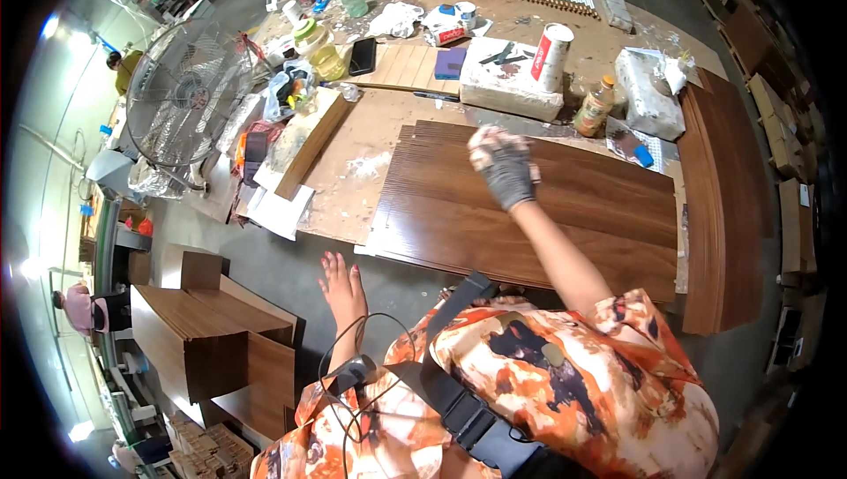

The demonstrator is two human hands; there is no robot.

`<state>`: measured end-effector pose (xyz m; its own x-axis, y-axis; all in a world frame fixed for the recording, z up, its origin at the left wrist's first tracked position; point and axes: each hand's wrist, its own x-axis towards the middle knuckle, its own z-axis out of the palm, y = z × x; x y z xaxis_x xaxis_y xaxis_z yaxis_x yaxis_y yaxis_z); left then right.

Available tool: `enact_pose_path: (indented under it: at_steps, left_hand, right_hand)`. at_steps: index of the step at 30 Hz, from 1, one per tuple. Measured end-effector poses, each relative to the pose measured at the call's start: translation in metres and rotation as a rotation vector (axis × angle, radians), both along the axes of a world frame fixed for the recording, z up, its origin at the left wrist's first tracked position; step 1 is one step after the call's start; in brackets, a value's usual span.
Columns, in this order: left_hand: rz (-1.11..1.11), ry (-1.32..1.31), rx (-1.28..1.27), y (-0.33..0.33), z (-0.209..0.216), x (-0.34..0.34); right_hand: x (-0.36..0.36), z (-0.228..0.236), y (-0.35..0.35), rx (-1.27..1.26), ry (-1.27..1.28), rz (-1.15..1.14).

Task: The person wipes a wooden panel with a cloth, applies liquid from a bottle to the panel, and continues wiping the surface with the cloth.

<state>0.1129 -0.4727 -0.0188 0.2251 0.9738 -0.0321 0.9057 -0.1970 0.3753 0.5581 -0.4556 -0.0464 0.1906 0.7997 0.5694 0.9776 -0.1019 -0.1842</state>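
Note:
A stack of dark brown wood-grain boards (600,205) lies on the worktable in front of me. My right hand (509,181), in a grey glove, is closed on a crumpled pale rag (487,142) over the far part of the top board. Bits of the rag stick out past the fingers, which it partly hides. My left hand (342,292) is bare and held off the table's near edge, to the left of the boards. Its fingers are stretched out and it holds nothing.
More brown boards (723,205) stand stacked at the right. Wrapped white blocks (507,91), a juice bottle (594,107), a phone (363,56) and a yellow jug (322,56) line the table's far side. A large fan (188,91) and a second board pile (212,329) are at left.

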Motion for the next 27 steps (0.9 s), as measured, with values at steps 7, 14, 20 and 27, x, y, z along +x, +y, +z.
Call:
enact_pose_path:
  at_steps: [7, 14, 20, 27]
  left_hand:
    - [-0.171, -0.245, 0.026, 0.019, 0.013, 0.042]
    - [-0.466, -0.307, 0.071, 0.06, 0.01, 0.138]
    - [-0.542, -0.221, 0.036, 0.088, -0.011, 0.213]
    - [-0.393, -0.056, 0.048, 0.107, -0.024, 0.244]
  right_hand:
    - [-0.185, 0.007, -0.021, -0.226, -0.025, 0.551]
    - [-0.061, 0.047, -0.097, -0.543, -0.067, 0.161]
    - [0.135, 0.012, -0.291, -0.205, -0.017, -0.6]
    - [0.181, 0.014, -0.39, -0.174, 0.206, -1.116]
